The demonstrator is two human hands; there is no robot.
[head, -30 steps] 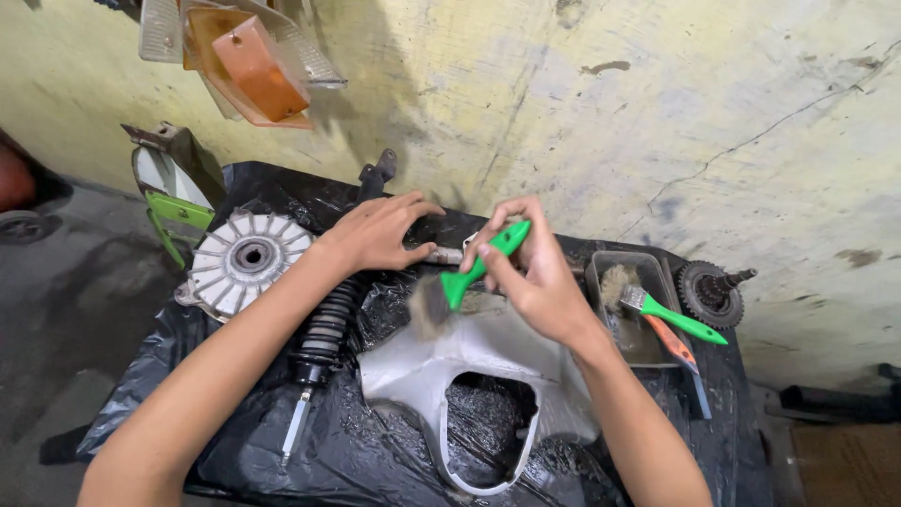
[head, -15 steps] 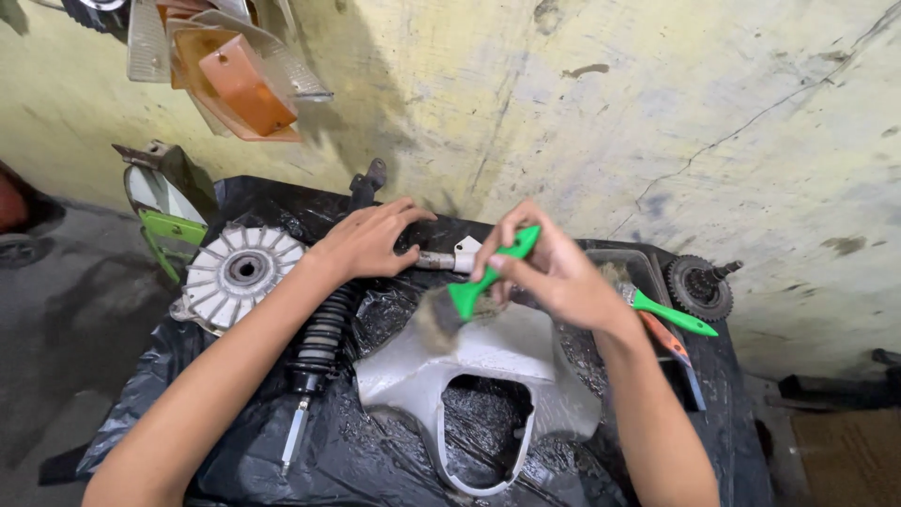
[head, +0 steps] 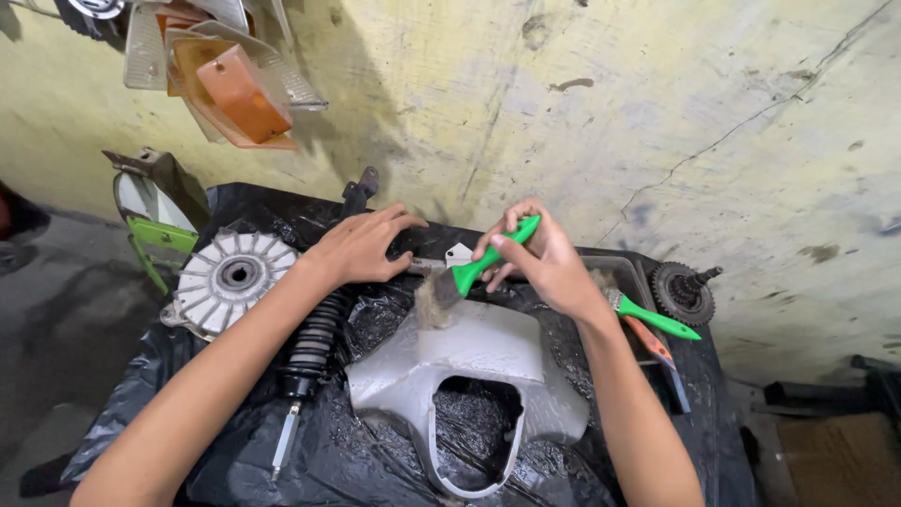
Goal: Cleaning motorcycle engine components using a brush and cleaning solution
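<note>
My right hand [head: 540, 258] grips a green-handled paintbrush [head: 474, 272], its worn bristles touching the top edge of a grey plastic motorcycle cover [head: 469, 371] that lies on black plastic sheeting [head: 366, 465]. My left hand [head: 361, 246] rests flat, fingers spread, on the sheeting just behind the cover, next to a small white part [head: 458, 253]. A black coil shock absorber [head: 310, 343] lies under my left forearm.
A silver finned wheel hub [head: 230, 279] sits at the left. A second green brush [head: 652, 317] and an orange-handled tool [head: 657, 347] lie in a tray at the right, beside a dark gear [head: 682, 293]. Orange lamp lenses [head: 235, 89] hang on the yellow wall.
The brush has swept leftward along the cover's top edge. My left hand stays pressed in about the same spot. The view has shifted slightly.
</note>
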